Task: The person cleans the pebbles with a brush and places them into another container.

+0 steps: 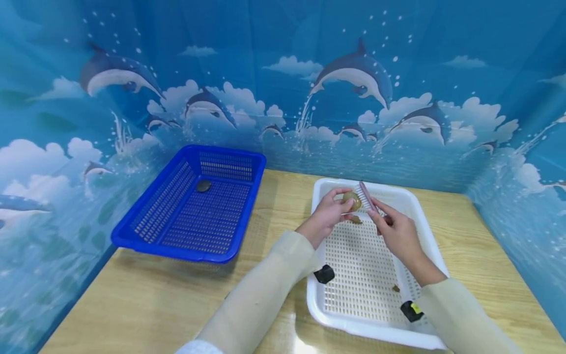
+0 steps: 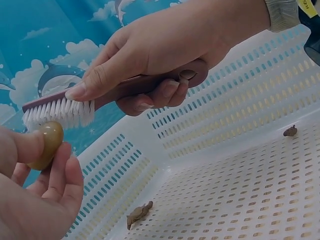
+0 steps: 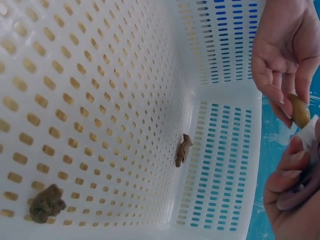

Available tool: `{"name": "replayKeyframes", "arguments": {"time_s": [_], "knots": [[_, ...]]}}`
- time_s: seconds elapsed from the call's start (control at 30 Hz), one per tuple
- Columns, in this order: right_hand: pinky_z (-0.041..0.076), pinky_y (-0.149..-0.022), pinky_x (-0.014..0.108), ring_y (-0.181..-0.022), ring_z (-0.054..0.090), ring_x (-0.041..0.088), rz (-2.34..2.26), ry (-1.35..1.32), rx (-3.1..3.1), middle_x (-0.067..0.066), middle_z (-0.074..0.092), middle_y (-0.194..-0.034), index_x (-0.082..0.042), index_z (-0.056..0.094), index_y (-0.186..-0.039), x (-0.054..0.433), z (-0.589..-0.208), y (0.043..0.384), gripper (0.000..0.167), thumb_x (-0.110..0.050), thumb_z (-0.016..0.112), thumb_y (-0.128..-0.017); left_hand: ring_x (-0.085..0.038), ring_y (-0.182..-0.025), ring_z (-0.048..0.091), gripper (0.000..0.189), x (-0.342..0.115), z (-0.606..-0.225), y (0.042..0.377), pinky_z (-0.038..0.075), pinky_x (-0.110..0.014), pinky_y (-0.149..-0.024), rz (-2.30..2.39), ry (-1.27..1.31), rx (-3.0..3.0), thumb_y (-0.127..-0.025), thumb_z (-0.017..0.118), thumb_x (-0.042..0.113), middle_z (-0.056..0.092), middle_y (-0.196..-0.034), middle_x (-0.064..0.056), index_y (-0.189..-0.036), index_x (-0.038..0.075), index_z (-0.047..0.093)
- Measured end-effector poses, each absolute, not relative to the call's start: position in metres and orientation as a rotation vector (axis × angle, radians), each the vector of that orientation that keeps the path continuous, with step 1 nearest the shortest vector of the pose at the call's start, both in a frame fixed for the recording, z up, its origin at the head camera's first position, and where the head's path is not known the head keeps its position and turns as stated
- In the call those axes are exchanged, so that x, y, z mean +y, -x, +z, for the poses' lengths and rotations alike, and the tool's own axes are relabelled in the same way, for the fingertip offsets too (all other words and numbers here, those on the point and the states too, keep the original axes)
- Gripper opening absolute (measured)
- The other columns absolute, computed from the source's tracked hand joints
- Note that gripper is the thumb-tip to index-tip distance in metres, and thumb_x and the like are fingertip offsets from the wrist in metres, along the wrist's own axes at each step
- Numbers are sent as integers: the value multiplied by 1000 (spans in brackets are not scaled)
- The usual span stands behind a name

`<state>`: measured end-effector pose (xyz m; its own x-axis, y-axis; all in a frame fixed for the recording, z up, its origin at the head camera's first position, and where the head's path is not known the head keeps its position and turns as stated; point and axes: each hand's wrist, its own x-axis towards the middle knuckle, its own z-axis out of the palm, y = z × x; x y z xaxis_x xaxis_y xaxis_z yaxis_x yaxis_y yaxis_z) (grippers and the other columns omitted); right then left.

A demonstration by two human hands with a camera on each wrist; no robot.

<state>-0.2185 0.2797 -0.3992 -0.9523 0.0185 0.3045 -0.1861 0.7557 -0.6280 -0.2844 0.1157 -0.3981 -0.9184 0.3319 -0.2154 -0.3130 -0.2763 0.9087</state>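
Observation:
A smooth yellow-brown pebble (image 1: pixel 352 199) is pinched between the thumb and fingers of my left hand (image 1: pixel 327 214), above the far end of a white perforated basket (image 1: pixel 313 300). My right hand (image 1: pixel 400 233) grips a small brush with a reddish-brown handle (image 2: pixel 132 86). In the left wrist view its white bristles (image 2: pixel 60 112) touch the top of the pebble. The right wrist view shows the pebble (image 3: pixel 299 111) at the right edge, with much of the brush cut off. Below the hands, a brown clump (image 3: pixel 183 150) and a second clump (image 3: pixel 47 204) lie on the basket floor.
A blue perforated basket (image 1: pixel 221 256) stands to the left on the wooden table (image 1: pixel 159 300), with one dark flat stone (image 1: pixel 203 186) in it. A dolphin-print curtain (image 1: pixel 283 73) rises behind and along both sides. A black wrist device (image 1: pixel 325 274) sits under my left sleeve.

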Motion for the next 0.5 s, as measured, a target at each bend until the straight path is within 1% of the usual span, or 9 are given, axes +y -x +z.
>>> {"name": "replayKeyframes", "arguments": {"time_s": [0.07,0.17,0.23,0.27,0.33,0.43,0.5], "knots": [[34,-37,27,-43,42,11,1007,-141,-2662,5,56,-56,-9,53,-140,280,-399,219,50,-41,51,-101,-13,-75,62,30,116,-398,285,56,-25,-71,2262,12,1558,-94,61,4,67,-99,-11,-123,8,54],[34,-37,26,-44,42,11,1020,-140,-2659,4,56,-57,-9,53,-140,279,-400,219,50,-41,51,-101,-11,-71,63,29,115,-398,286,53,-19,-62,2292,31,1538,-93,63,3,66,-95,-12,-119,6,50],[34,-37,26,-44,42,11,1022,-136,-2657,4,55,-58,-8,52,-140,279,-399,219,51,-41,50,-102,-11,-71,64,28,116,-398,286,53,-19,-62,2300,33,1535,-93,65,4,66,-94,-12,-116,7,50],[34,-37,26,-44,41,11,1021,-131,-2654,3,55,-58,-8,52,-140,279,-399,219,51,-41,49,-102,-12,-72,64,28,116,-398,286,54,-20,-64,2297,31,1540,-92,65,4,66,-94,-12,-115,7,50],[34,-37,26,-44,41,10,1027,-121,-2649,3,55,-59,-8,52,-140,279,-399,219,51,-41,48,-102,-13,-75,65,28,116,-399,286,57,-25,-72,2285,26,1555,-92,66,4,66,-95,-11,-114,7,50],[35,-37,26,-46,42,11,1032,-107,-2647,4,55,-60,-7,51,-141,278,-397,218,52,-42,46,-103,-14,-80,64,28,116,-399,285,56,-35,-85,2243,24,1626,-89,70,6,66,-99,-9,-111,5,52],[36,-38,26,-47,44,11,1031,-95,-2649,5,55,-61,-8,51,-141,278,-397,217,52,-43,45,-103,-14,-83,63,28,116,-400,285,54,-36,-85,2207,14,1695,-87,73,7,66,-101,-7,-109,4,55]]}}
